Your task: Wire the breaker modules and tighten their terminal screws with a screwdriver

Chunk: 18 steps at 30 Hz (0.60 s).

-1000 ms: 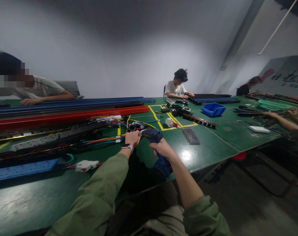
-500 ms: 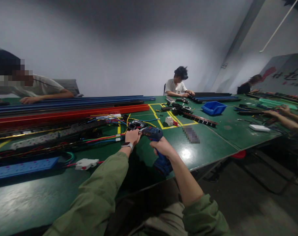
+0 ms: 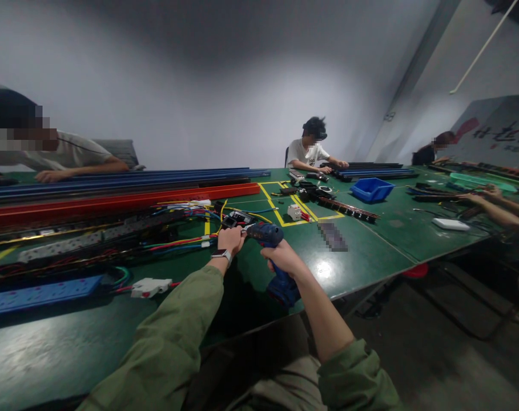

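My right hand (image 3: 287,258) is wrapped round the handle of a blue cordless drill (image 3: 265,233), whose nose points left. The drill's tip meets my left hand (image 3: 230,240), which wears a watch at the wrist. The left fingers are closed at a black device (image 3: 238,218) with wires, just beyond them; what exactly they pinch is hidden. Red, green and blue wires (image 3: 180,242) run leftward from there, and a yellow wire (image 3: 259,217) arches to the right.
The green table (image 3: 370,240) carries a red channel (image 3: 190,197), a blue socket strip (image 3: 45,294), a white breaker (image 3: 150,287), grey breakers (image 3: 294,213), a blurred flat dark item (image 3: 333,236) and a blue bin (image 3: 371,189). Co-workers sit across and to the right.
My hands and the drill stay almost exactly where they were. The person across the table has shifted their hands slightly. The view has tilted a little.
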### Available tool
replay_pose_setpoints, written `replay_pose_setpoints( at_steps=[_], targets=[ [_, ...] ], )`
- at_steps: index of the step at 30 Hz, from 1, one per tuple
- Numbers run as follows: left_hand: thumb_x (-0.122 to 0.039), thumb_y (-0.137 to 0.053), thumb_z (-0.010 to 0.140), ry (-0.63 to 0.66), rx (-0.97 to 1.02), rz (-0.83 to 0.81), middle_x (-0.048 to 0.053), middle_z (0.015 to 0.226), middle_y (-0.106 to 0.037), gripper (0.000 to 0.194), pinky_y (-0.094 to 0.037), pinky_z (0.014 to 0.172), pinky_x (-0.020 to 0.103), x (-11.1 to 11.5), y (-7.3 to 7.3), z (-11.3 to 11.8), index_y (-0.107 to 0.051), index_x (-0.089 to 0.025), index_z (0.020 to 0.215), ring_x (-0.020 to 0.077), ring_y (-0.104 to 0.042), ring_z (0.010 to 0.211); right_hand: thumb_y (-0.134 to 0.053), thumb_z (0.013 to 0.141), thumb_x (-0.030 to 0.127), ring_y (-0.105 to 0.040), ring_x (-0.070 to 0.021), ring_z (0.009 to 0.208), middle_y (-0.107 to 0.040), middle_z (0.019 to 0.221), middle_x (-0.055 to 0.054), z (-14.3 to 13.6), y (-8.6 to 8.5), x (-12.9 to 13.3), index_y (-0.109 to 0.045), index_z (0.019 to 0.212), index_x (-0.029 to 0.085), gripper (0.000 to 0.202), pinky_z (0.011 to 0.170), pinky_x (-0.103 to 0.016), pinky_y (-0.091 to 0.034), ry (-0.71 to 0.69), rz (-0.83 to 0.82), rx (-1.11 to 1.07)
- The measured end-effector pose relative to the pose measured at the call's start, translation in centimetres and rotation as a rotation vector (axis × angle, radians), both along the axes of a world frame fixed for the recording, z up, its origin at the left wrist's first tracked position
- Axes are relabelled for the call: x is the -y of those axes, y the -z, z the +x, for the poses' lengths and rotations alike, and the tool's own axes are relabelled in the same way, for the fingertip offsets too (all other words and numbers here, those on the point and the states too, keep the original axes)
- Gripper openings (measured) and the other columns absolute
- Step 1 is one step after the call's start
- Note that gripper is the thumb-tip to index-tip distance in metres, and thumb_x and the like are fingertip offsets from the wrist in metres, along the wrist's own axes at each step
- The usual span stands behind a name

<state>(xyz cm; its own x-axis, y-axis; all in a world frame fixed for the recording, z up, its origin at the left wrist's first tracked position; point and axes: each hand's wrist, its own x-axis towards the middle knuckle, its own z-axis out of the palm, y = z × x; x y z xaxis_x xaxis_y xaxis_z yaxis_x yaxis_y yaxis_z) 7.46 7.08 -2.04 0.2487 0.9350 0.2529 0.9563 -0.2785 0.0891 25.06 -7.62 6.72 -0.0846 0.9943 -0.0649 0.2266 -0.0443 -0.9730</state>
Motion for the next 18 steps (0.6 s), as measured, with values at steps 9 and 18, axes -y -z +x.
replay_pose_setpoints(
  at_steps=[9, 18],
  targets=[
    [-0.044, -0.04, 0.096, -0.015, 0.003, -0.015, 0.014, 0.106, -0.072, 0.037, -0.04, 0.089, 0.041, 0.31, -0.47, 0.08, -0.064, -0.02, 0.111, 0.0307, -0.066, 0.104, -0.059, 0.073, 0.016, -0.048, -0.0119, 0.037, -0.049, 0.043, 0.006, -0.01, 0.01, 0.13, -0.058, 0.08, 0.018, 0.008, 0.038, -0.02, -0.037, 0.008, -0.014, -0.003],
    [-0.044, -0.039, 0.096, -0.003, 0.012, -0.007, 0.014, 0.104, -0.072, 0.038, -0.038, 0.086, 0.04, -0.06, -0.02, 0.01, -0.064, -0.019, 0.11, 0.0307, -0.065, 0.1, -0.058, 0.073, 0.016, -0.048, -0.0114, 0.037, -0.049, 0.043, 0.005, 0.03, 0.29, -0.02, -0.057, 0.077, 0.018, 0.004, 0.037, -0.019, -0.036, 0.002, 0.007, 0.012]
  ],
)
